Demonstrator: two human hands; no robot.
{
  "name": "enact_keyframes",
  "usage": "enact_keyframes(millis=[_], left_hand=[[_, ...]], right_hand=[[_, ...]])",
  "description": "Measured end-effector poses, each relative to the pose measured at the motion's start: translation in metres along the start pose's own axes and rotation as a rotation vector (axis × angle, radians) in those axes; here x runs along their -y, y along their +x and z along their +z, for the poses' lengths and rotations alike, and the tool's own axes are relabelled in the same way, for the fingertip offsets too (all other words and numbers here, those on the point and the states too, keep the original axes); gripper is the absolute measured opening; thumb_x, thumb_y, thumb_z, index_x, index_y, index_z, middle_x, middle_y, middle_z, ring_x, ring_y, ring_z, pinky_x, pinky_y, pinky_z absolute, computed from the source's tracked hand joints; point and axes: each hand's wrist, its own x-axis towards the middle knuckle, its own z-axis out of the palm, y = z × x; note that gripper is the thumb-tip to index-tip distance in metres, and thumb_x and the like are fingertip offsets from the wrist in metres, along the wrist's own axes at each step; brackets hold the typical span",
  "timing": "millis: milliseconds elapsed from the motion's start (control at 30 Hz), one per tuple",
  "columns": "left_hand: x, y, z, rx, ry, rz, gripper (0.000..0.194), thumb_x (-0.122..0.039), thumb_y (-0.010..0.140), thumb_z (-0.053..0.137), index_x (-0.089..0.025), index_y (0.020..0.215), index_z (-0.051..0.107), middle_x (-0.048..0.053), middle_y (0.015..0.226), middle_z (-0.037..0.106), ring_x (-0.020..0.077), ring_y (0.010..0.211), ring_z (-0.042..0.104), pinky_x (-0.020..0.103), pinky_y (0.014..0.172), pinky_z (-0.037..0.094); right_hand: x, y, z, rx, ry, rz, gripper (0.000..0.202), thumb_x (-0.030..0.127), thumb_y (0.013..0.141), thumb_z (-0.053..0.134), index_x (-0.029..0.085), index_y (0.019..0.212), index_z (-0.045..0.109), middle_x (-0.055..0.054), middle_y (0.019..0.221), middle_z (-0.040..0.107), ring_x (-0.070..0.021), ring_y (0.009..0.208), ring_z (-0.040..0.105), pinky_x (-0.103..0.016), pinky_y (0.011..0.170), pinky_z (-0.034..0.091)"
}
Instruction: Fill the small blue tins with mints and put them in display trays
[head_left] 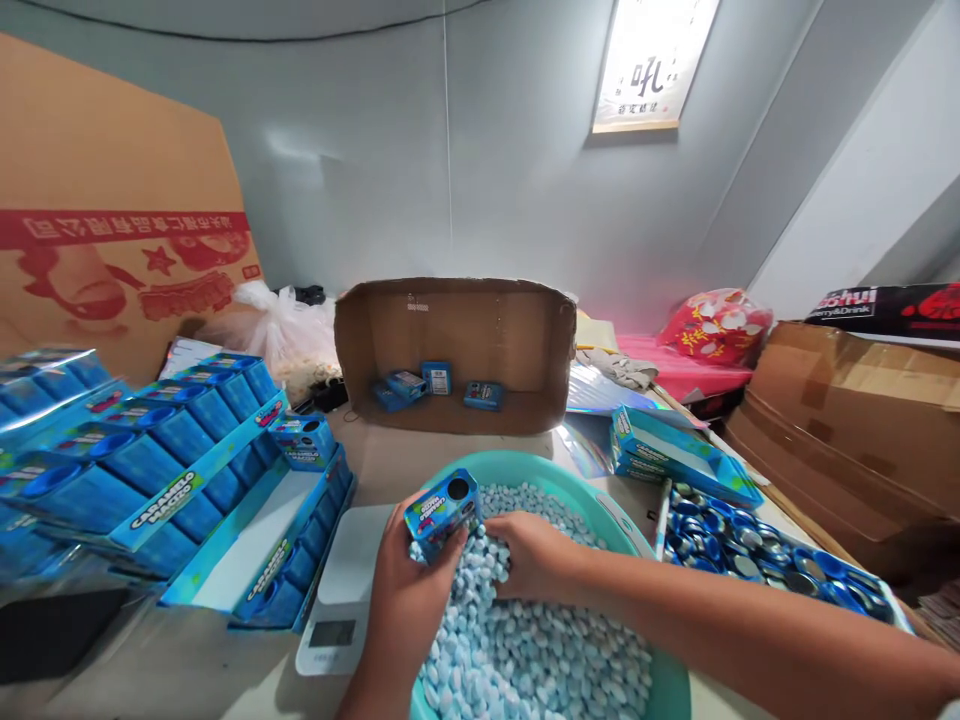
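My left hand (416, 570) grips a small blue candy box (442, 505) printed "Caramelo Macizo", tilted over the basin, with a dark round hole in the face toward me. Beside it my right hand (532, 555) is closed around some pale blue and white candies (487, 560), close to the box's lower side. Its fingertips are partly hidden among the candies. Below both hands a turquoise basin (664, 650) holds a large heap of these candies. A white digital scale (352, 560) stands left of the basin, partly behind my left forearm.
Display trays (187, 500) of blue boxes stand at left. An open cardboard carton (495, 335) with several blue boxes lies behind the basin. At right are an open blue tray (675, 455) and a container of round blue-and-silver lids (757, 550). A black flat object (60, 630) lies front left.
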Motion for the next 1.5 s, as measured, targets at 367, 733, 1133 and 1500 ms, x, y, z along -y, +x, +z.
enact_keyframes(millis=[367,733,1133,1500], left_hand=[[-0.011,-0.006,0.007,0.094,0.158,-0.003,0.036,-0.037,0.086,0.067,-0.024,0.119,0.061,0.009,0.117,0.068,0.0266,0.110,0.066,0.039,0.096,0.051],[-0.015,-0.005,0.009,0.241,0.165,0.057,0.046,-0.023,0.082,0.067,-0.027,0.127,0.064,0.006,0.128,0.066,0.0268,0.119,0.061,0.042,0.107,0.045],[-0.022,-0.005,0.005,0.311,0.193,0.028,0.046,-0.024,0.083,0.067,-0.031,0.128,0.063,0.004,0.129,0.065,0.0264,0.120,0.060,0.039,0.106,0.044],[-0.014,-0.004,0.005,0.301,0.199,0.088,0.047,-0.026,0.082,0.071,-0.032,0.129,0.064,0.003,0.129,0.066,0.0244,0.119,0.061,0.034,0.104,0.046]], right_hand=[[0.021,-0.032,-0.053,-0.113,0.556,-0.074,0.011,0.022,0.071,0.071,0.021,0.082,0.068,0.001,0.080,0.066,-0.0160,0.072,0.059,-0.028,0.067,0.047],[0.049,0.023,-0.065,-0.453,1.483,-0.129,0.027,0.028,0.072,0.081,0.021,0.082,0.056,0.006,0.063,0.054,-0.0094,0.052,0.052,-0.020,0.048,0.038],[0.041,0.029,-0.048,-0.548,1.558,-0.051,0.028,0.029,0.075,0.079,0.022,0.082,0.054,0.005,0.067,0.060,-0.0122,0.056,0.058,-0.022,0.053,0.044],[0.043,0.029,-0.048,-0.580,1.613,0.043,0.039,0.027,0.069,0.081,0.023,0.079,0.044,0.007,0.073,0.061,-0.0149,0.067,0.065,-0.024,0.057,0.050]])
